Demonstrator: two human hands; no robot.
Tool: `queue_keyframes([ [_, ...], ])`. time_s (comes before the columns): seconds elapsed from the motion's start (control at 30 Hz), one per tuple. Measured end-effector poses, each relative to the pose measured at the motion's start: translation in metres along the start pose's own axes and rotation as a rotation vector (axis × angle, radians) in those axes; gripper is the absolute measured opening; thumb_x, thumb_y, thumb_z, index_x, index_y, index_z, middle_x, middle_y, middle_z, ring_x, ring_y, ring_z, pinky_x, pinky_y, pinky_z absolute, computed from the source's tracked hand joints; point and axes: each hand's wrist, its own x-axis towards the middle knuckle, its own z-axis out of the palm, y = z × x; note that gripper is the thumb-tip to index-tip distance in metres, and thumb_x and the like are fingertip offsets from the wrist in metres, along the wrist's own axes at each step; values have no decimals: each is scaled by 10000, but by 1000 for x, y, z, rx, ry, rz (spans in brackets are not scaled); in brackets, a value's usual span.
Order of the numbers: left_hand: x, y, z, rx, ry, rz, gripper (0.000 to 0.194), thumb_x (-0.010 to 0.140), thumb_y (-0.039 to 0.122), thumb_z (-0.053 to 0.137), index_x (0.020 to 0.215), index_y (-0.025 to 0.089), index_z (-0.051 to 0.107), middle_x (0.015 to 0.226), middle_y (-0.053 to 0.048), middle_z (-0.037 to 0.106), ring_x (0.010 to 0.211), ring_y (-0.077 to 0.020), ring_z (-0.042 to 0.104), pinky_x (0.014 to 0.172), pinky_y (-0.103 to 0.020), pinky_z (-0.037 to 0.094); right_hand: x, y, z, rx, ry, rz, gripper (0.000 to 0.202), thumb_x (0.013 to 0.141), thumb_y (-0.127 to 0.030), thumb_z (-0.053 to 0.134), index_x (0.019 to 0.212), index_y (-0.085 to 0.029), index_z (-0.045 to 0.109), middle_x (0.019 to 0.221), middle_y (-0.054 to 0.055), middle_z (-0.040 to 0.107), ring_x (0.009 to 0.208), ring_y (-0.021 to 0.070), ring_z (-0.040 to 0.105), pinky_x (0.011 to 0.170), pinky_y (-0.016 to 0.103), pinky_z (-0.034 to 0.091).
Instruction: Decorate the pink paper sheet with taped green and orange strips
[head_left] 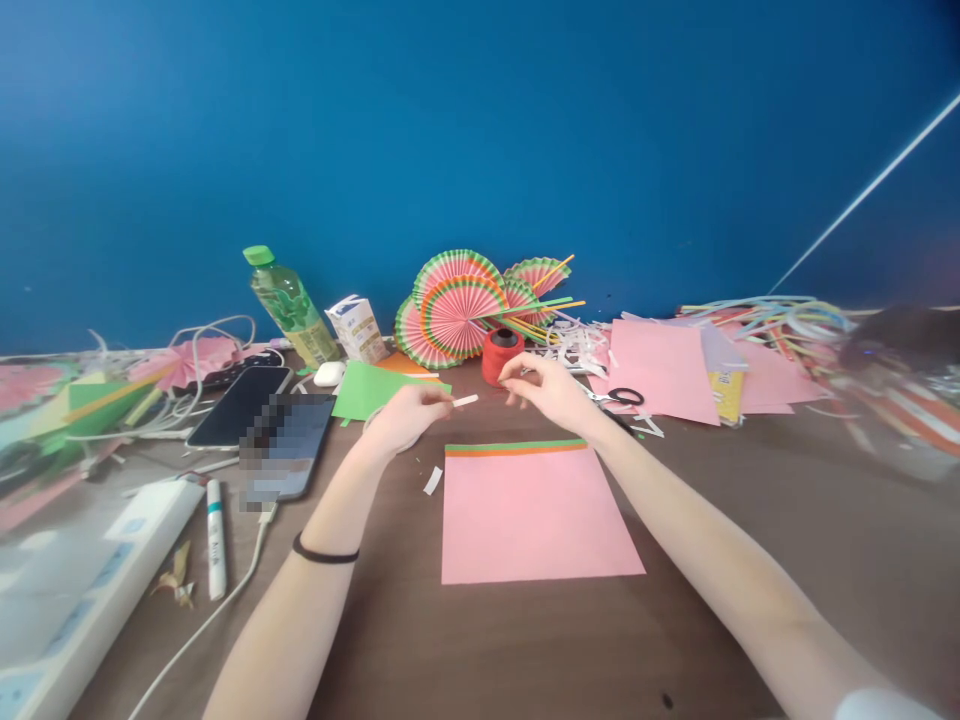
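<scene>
My left hand (409,415) pinches a short white paper strip (466,401) that points to the right, above the table. My right hand (551,388) is raised just in front of a red spool (501,355), its thumb and fingers bent together; whether anything thin is between them I cannot make out. Below both hands lies a pink paper sheet (532,515), flat, with an orange and green band along its far edge. Beside its left edge rests a small white scrap (433,481). Black-handled scissors (624,397) lie beyond my right wrist.
Folded paper fans (461,310) lean against the blue wall. A green-capped bottle (289,305), a small carton (358,328) and green paper (382,390) stand or lie at left, with phones (289,450), a marker (216,540) and a power strip (112,590). Pink sheets (664,365) are stacked at right.
</scene>
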Motion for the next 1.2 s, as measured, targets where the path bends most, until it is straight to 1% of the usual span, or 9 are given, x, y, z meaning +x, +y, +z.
queue_keyframes([
  [0.1,-3,6,3,-11,-20,16,206,641,325,517,674,163,641,656,2,614,635,-157,533,582,-249,371,-8,-25,-6,-45,-93,-13,118,771,-205,506,864,-165,566,510,-48,510,440,82,490,431,200,362],
  [0.13,-4,9,4,-11,-28,28,208,649,327,512,668,161,636,655,3,609,632,-153,529,586,-248,369,-11,-31,-5,-52,-122,-19,124,773,-204,511,872,-165,575,500,-51,501,430,77,477,422,197,350],
  [0.27,-10,19,7,0,-57,82,221,683,321,480,688,163,633,663,11,598,627,-143,520,596,-248,365,-20,-44,3,-32,-216,-42,112,767,-174,521,865,-165,574,684,-14,569,533,81,550,468,200,398],
  [0.33,-14,25,8,1,-72,93,224,689,309,472,722,166,642,685,13,605,639,-145,526,604,-248,370,-21,-44,7,-33,-206,-53,89,763,-160,523,842,-162,563,736,-7,574,559,80,560,527,216,438],
  [0.4,-18,30,7,-5,-84,103,231,696,304,468,747,167,646,710,11,615,665,-150,537,623,-251,378,-20,-41,9,-44,-179,-56,71,753,-152,533,821,-161,550,738,-6,573,561,80,556,568,235,461],
  [0.53,-23,38,6,-25,-105,109,244,707,321,463,750,169,650,708,10,621,674,-151,544,639,-255,387,-18,-38,8,-78,-162,-65,66,739,-162,552,799,-170,527,712,-7,564,608,103,560,572,244,466],
  [0.73,-26,39,6,-53,-121,92,253,702,330,479,777,167,657,746,-3,632,691,-158,551,633,-257,394,-20,-40,8,-94,-149,-69,77,736,-156,549,780,-181,492,711,-17,545,602,99,547,566,244,452],
  [1.0,-27,40,9,-50,-102,101,222,701,309,468,701,157,629,674,8,594,642,-143,517,583,-244,370,-22,-43,10,-140,-126,-49,77,719,-157,554,744,-184,487,695,-21,533,590,97,516,545,238,425],
  [1.2,-27,42,11,-49,-93,64,242,697,305,461,743,157,647,693,0,618,671,-159,541,600,-251,385,-21,-38,12,-156,-100,-57,81,713,-166,543,754,-188,476,686,-19,529,602,107,515,553,246,419],
])
